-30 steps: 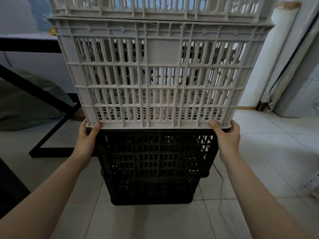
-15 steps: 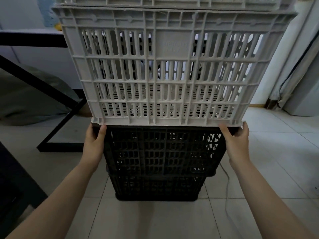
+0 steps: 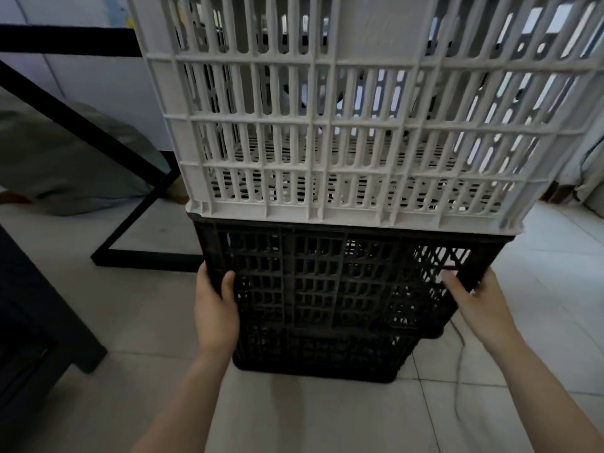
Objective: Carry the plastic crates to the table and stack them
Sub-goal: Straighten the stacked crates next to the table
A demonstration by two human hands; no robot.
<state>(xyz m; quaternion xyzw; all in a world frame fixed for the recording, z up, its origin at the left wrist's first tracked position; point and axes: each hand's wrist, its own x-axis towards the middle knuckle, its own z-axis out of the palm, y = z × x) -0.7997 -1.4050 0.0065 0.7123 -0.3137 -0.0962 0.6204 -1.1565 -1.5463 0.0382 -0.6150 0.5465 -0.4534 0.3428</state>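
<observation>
**Both grips lower, on the black crate**

Half a second before, both grips were up at the line where the white crate [image 3: 343, 142] sits on the upper black crate [image 3: 327, 282]. Now they had come down to the front corners of that black crate, and the stack looked nearer to the camera.

The left grip [image 3: 215, 308] clasped the left front corner. Its thumb [image 3: 227, 284] lay on the front lattice, and the other fingers went round the corner out of sight. The right grip [image 3: 474, 299] held the right front corner in the same way, with the thumb on the lattice and the fingers curled behind the edge.

The upper black crate sat nested in a lower black crate [image 3: 327, 354], which stood on the tiled floor [image 3: 294, 420]. The white crate rested on the rim of the upper black one, and its top was out of view.

To the left, a black metal frame [image 3: 130, 256] stood on the floor, with a grey cushion [image 3: 65, 158] behind it. A thin cable [image 3: 459, 371] lay on the tiles to the right of the stack.
</observation>
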